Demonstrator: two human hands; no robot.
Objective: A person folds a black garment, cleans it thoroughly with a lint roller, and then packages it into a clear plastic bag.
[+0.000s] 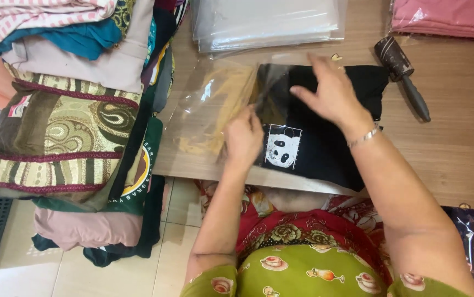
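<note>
A folded black garment (pixel 325 140) with a white panda print lies on the wooden table (pixel 457 137). A clear plastic bag (pixel 209 107) covers its left end and stretches out to the left. My left hand (pixel 243 137) grips the bag's edge beside the panda print. My right hand (pixel 333 91) rests flat on top of the garment with fingers spread, at the bag's mouth.
A tall pile of folded clothes (pixel 77 115) stands at the left. A stack of clear bags (pixel 264 22) lies at the back. A dark lint roller (pixel 402 74) sits to the right, with bagged pink garments (pixel 448 16) behind it. Tiled floor (pixel 72 275) lies below.
</note>
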